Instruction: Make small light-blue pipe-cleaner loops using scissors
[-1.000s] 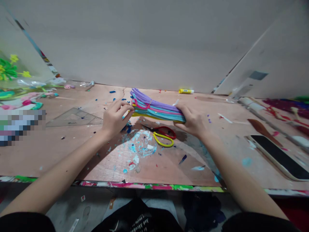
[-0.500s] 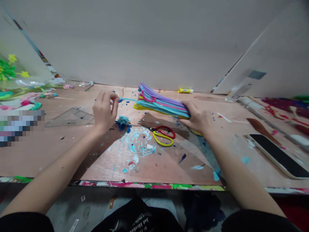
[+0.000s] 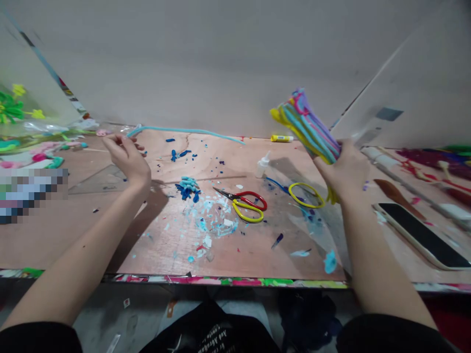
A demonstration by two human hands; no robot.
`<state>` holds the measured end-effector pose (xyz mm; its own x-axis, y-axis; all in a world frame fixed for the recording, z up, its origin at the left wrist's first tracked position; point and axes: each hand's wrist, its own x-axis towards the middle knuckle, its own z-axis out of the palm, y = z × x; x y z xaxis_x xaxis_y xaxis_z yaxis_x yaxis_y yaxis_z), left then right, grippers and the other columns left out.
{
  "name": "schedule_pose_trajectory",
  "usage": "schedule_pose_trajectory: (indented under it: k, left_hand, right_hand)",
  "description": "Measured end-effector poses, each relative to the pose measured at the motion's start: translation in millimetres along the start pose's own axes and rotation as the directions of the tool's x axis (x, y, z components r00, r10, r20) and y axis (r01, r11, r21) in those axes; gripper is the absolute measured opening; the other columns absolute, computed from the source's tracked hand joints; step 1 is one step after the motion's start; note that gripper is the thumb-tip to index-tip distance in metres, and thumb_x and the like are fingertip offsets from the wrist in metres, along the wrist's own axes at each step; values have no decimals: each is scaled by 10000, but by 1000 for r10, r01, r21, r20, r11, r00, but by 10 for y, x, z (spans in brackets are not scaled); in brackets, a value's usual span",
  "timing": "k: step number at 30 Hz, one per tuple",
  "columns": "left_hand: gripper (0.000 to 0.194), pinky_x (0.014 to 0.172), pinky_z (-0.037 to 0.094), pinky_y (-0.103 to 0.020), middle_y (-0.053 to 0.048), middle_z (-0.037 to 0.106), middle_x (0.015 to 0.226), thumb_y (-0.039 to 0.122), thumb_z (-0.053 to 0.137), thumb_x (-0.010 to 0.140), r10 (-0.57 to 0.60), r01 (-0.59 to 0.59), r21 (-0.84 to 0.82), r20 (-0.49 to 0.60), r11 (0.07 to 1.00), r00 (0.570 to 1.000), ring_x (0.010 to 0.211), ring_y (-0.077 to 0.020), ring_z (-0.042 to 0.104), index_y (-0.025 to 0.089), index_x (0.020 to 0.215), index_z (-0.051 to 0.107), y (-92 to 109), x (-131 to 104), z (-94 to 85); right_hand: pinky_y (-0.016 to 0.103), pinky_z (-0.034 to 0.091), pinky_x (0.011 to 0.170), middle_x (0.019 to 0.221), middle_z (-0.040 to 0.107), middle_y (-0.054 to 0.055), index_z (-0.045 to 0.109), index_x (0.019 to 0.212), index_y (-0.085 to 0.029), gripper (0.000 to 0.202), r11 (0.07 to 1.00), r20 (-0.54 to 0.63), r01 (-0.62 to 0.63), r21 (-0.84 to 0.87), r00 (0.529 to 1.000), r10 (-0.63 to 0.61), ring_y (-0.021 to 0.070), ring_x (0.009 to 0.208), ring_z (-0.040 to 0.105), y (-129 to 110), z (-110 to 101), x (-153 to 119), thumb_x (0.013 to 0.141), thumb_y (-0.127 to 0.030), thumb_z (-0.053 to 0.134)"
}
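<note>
My left hand (image 3: 128,159) is raised at the left, its fingers pinched on one end of a light blue pipe cleaner (image 3: 184,130). The free length of that stem stretches to the right in a slight arc above the table. At the right, my right hand (image 3: 348,169) is wrapped round a bundle of pipe cleaners (image 3: 312,125) in purple, pink, blue and yellow, tilted up toward the left. Between my hands lie scissors (image 3: 243,203) with one red and one yellow handle. A pile of short blue pieces (image 3: 188,188) sits left of them.
A small white bottle (image 3: 263,165) stands behind the scissors, and a yellow glue stick (image 3: 282,138) lies by the back wall. A yellow loop (image 3: 307,195) is near my right wrist. A phone (image 3: 423,235) lies at the right, a clear set square (image 3: 101,181) at the left.
The light blue pipe cleaner has come out of the bundle as my left hand moved left. My right hand has carried the bundle right and tilted it upward, uncovering the white bottle.
</note>
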<state>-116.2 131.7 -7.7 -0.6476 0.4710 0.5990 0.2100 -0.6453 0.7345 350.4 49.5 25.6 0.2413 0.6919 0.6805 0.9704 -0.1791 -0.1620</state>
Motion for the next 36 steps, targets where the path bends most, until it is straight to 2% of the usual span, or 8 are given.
schedule_pose_trajectory:
  k: [4,9,13,16,19,26,28,36]
  left_hand:
    - [186,473,294,-246,78,539,714,302,479,953,-123,123,13,-36,992,992,518,-26,476,209,838,366,34,-55,55]
    - [136,495,271,-252,75,542,727,327,410,945,-184,204,-70,227,976,956,546,-26,525,231,871,350,86,-230,111]
    - [239,501,340,-247,63,575,740,441,521,886,-222,279,-132,334,951,916,590,-59,576,248,872,381,215,-310,141]
    - [298,489,418,-252,35,623,743,473,611,820,-253,313,-170,301,935,919,587,-99,593,267,831,397,355,-359,175]
    - [306,491,471,-259,10,655,777,484,616,805,-258,328,-174,331,929,908,641,-132,637,271,813,397,464,-403,205]
    - [263,525,528,-260,-17,673,843,427,613,810,-315,388,-161,353,907,881,702,-148,667,266,817,405,474,-455,200]
    - [268,521,529,-260,-20,660,831,442,607,815,-289,357,-125,374,926,881,701,-150,669,265,814,405,410,-456,188]
    - [245,502,509,-263,-15,591,723,382,608,816,-307,377,-46,493,925,814,583,-125,605,245,758,413,201,-480,151]
  right_hand:
    - [369,313,583,866,670,241,620,1081,-83,497,995,121,-91,28,989,87,291,706,605,76,112,-1,809,-498,610]
    - [320,364,512,641,621,77,645,861,-174,386,982,295,38,185,951,-92,222,530,559,104,383,-80,738,-540,670]
    - [343,444,548,750,680,107,668,950,-158,495,971,373,157,182,902,-216,257,616,609,-2,432,-157,725,-599,670]
    - [413,497,724,1025,677,191,621,1168,-105,506,960,166,181,212,962,-218,321,894,639,-253,274,-187,862,-501,547]
    - [422,484,831,1074,657,153,640,1149,-165,414,884,57,286,370,943,-329,293,964,620,-587,66,-247,936,-477,471]
    - [305,451,723,893,698,56,685,1003,-202,352,575,294,365,732,592,-751,201,806,636,-1038,-54,-569,999,-431,418]
    - [288,428,683,828,692,40,688,941,-195,365,575,307,314,756,606,-734,179,737,625,-1045,-41,-608,1011,-408,399]
    - [270,320,531,602,440,-20,590,763,-204,478,455,287,-51,889,836,-468,131,536,419,-960,26,-544,980,-576,380]
